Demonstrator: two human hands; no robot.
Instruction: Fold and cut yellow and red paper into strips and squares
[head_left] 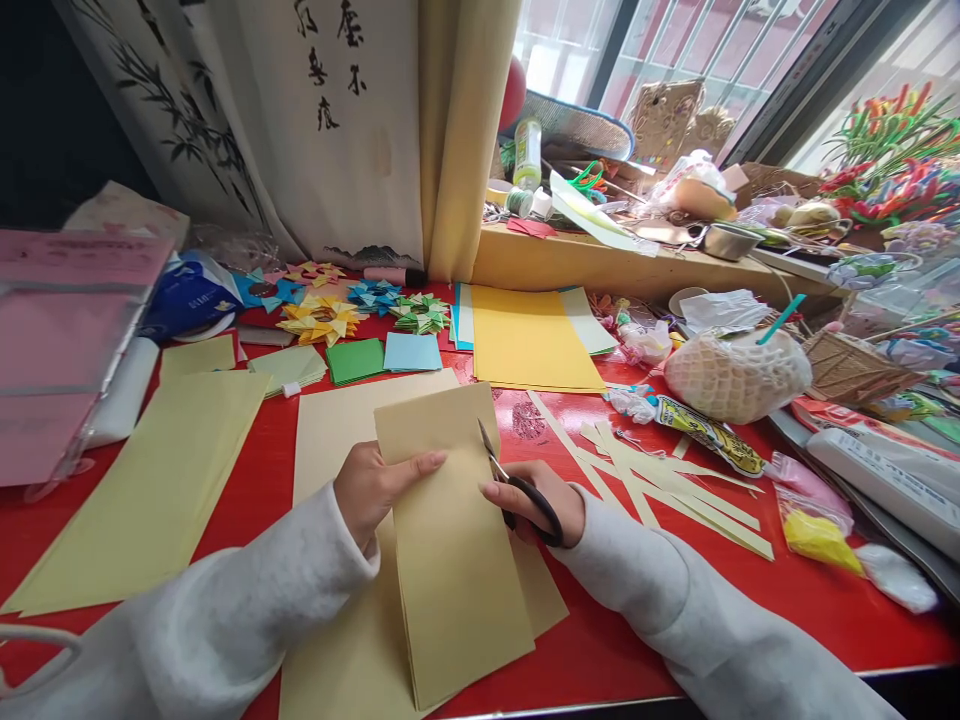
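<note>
My left hand (375,490) pinches the left edge of a folded stack of pale yellow paper (450,560), thumb lying on top of it. My right hand (536,500) grips black-handled scissors (517,485), whose blades are slightly apart and cut into the right edge of that paper. The stack is lifted at an angle over another pale yellow sheet (337,430) lying on the red table (675,600). Cut strips of the same paper (660,480) lie just right of the scissors.
Orange sheets (529,340) and small green and blue squares (375,355) lie further back, with folded paper stars (322,315) behind. More pale sheets (150,490) and a pink packet (60,340) sit left. A net-wrapped fruit (735,375), wrappers and craft clutter crowd the right and the window ledge (600,265).
</note>
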